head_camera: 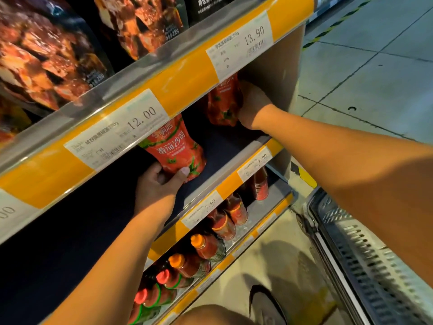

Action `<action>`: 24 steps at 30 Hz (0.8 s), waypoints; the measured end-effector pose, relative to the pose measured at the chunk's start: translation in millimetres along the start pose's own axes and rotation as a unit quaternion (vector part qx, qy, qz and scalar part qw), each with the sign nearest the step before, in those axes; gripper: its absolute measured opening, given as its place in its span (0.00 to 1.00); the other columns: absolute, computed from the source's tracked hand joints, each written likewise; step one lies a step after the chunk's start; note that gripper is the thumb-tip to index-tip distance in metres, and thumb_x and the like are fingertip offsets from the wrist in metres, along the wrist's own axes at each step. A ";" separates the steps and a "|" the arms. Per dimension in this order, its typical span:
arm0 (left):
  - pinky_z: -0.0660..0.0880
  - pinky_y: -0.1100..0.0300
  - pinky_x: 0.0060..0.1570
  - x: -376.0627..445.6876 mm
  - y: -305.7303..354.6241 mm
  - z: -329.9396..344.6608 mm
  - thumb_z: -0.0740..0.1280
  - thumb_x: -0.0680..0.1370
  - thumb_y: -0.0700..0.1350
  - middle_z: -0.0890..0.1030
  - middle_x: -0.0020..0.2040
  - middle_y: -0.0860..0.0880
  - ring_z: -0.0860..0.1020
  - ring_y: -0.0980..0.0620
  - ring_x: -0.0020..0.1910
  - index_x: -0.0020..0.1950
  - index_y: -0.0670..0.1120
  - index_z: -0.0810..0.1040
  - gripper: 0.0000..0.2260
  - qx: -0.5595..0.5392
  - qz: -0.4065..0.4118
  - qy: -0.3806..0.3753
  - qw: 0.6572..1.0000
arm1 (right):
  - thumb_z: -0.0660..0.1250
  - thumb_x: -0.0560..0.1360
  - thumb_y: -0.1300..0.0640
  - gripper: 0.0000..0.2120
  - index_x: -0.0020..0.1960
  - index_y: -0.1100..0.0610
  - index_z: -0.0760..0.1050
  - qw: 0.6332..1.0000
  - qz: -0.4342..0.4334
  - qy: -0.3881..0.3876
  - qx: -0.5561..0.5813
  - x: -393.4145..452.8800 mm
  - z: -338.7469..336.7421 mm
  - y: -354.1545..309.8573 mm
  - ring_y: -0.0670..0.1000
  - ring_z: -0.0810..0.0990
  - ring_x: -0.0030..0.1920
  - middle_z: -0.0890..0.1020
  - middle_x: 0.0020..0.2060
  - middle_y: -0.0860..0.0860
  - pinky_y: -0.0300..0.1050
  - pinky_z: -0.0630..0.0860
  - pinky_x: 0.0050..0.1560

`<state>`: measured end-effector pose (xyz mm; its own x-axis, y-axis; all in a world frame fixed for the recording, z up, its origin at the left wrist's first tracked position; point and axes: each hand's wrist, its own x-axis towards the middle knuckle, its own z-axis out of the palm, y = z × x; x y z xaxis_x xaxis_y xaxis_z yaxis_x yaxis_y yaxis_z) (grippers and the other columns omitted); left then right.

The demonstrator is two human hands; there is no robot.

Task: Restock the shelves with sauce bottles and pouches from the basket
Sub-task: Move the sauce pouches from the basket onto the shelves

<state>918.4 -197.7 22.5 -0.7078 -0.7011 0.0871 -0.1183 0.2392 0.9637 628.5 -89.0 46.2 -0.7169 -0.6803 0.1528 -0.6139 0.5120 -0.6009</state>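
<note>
My left hand (157, 184) grips the bottom of a red ketchup pouch (174, 151) and holds it upright inside the dark middle shelf (206, 141). Further right on the same shelf, my right hand (253, 106) holds a second red pouch (223, 102) from its right side; that pouch stands at the shelf's right end, its top hidden behind the yellow price rail (187, 76). The basket is out of view.
The shelf below carries several red sauce bottles (225, 221) with orange and red caps. Dark meat-print pouches (46, 55) fill the shelf above. A grey slotted crate or cart (365, 254) stands at the right on the tiled floor. My shoe (264, 303) shows below.
</note>
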 end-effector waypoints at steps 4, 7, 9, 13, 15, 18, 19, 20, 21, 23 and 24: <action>0.79 0.69 0.46 1.2 -1.7 -1.4 0.78 0.73 0.50 0.87 0.51 0.57 0.85 0.58 0.52 0.50 0.61 0.85 0.09 0.001 0.000 -0.004 1.000 | 0.63 0.82 0.55 0.25 0.77 0.56 0.66 1.000 -0.007 0.004 -0.020 10.0 11.3 -1.9 0.59 0.72 0.72 0.73 0.72 0.57 0.49 0.67 0.73; 0.78 0.65 0.48 1.2 -3.2 -0.1 0.78 0.76 0.46 0.88 0.50 0.56 0.86 0.57 0.51 0.49 0.60 0.85 0.09 0.003 -0.005 0.000 1.000 | 0.63 0.82 0.57 0.26 0.79 0.55 0.63 1.000 0.002 0.012 -0.017 13.3 14.5 -5.0 0.58 0.72 0.72 0.73 0.73 0.56 0.50 0.67 0.74; 0.77 0.61 0.50 0.6 -2.9 0.6 0.78 0.76 0.45 0.88 0.50 0.56 0.86 0.57 0.51 0.50 0.57 0.84 0.08 0.002 -0.011 0.003 1.000 | 0.61 0.83 0.56 0.27 0.80 0.57 0.60 0.999 0.009 0.009 -0.045 9.7 12.8 -7.5 0.58 0.70 0.73 0.70 0.75 0.57 0.49 0.65 0.75; 0.77 0.61 0.51 -1.5 -1.1 0.2 0.78 0.76 0.45 0.88 0.50 0.56 0.86 0.58 0.51 0.50 0.57 0.84 0.08 -0.008 -0.014 -0.007 1.000 | 0.66 0.80 0.52 0.30 0.79 0.58 0.61 0.998 0.047 -0.019 -0.045 -13.2 -5.0 -10.4 0.60 0.75 0.68 0.75 0.70 0.59 0.53 0.73 0.68; 0.77 0.60 0.51 -1.8 -1.3 -0.7 0.78 0.76 0.45 0.88 0.50 0.55 0.86 0.57 0.51 0.50 0.60 0.85 0.09 -0.005 -0.009 -0.009 1.000 | 0.68 0.79 0.50 0.28 0.75 0.57 0.67 0.997 0.024 0.014 -0.072 -45.4 -18.0 -14.2 0.62 0.80 0.61 0.79 0.64 0.59 0.56 0.79 0.59; 0.77 0.58 0.51 0.1 -1.1 0.6 0.79 0.74 0.48 0.88 0.50 0.55 0.86 0.57 0.51 0.51 0.60 0.85 0.10 0.007 -0.002 -0.013 1.000 | 0.62 0.78 0.40 0.20 0.60 0.53 0.80 0.990 -0.051 0.052 -0.117 -114.7 -25.1 -14.0 0.60 0.81 0.52 0.83 0.51 0.55 0.57 0.79 0.55; 0.78 0.58 0.51 1.7 -0.3 2.1 0.79 0.72 0.50 0.88 0.50 0.55 0.86 0.57 0.51 0.51 0.60 0.85 0.10 0.008 -0.002 -0.016 1.000 | 0.59 0.79 0.39 0.22 0.59 0.53 0.81 0.987 -0.090 0.028 -0.127 -135.8 -23.1 -13.0 0.57 0.80 0.54 0.83 0.51 0.53 0.57 0.76 0.60; 0.78 0.57 0.51 3.9 1.1 5.7 0.79 0.71 0.51 0.88 0.50 0.55 0.86 0.56 0.52 0.50 0.59 0.85 0.10 0.010 -0.001 -0.019 1.000 | 0.58 0.79 0.38 0.23 0.61 0.53 0.81 0.985 -0.118 -0.001 -0.124 -153.4 -19.3 -10.2 0.55 0.79 0.58 0.83 0.54 0.50 0.56 0.70 0.68; 0.79 0.57 0.52 6.5 2.5 11.1 0.79 0.70 0.52 0.88 0.50 0.54 0.86 0.55 0.52 0.50 0.59 0.85 0.10 0.014 0.003 -0.020 1.000 | 0.59 0.80 0.39 0.23 0.65 0.53 0.79 0.983 -0.138 -0.021 -0.118 -167.0 -14.0 -6.3 0.53 0.77 0.63 0.82 0.59 0.49 0.55 0.64 0.75; 0.79 0.56 0.51 12.6 5.8 27.2 0.78 0.71 0.52 0.88 0.49 0.55 0.86 0.55 0.51 0.49 0.59 0.85 0.09 0.027 0.014 -0.024 0.999 | 0.63 0.81 0.40 0.25 0.72 0.54 0.75 0.981 -0.149 -0.030 -0.118 -185.0 -2.6 0.7 0.52 0.70 0.73 0.77 0.69 0.49 0.51 0.55 0.80; 0.80 0.57 0.50 15.9 7.9 36.7 0.78 0.71 0.52 0.88 0.49 0.55 0.86 0.56 0.51 0.49 0.60 0.85 0.08 0.032 0.020 -0.027 0.999 | 0.64 0.81 0.41 0.26 0.73 0.55 0.73 0.982 -0.146 -0.019 -0.121 -190.2 3.7 3.1 0.53 0.68 0.75 0.75 0.71 0.50 0.50 0.54 0.79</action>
<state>880.7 -182.3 22.3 -0.7499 -0.6523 0.1103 -0.1314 0.3102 0.9415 764.2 40.0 12.4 -0.4895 -0.8328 0.2587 -0.8548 0.3996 -0.3310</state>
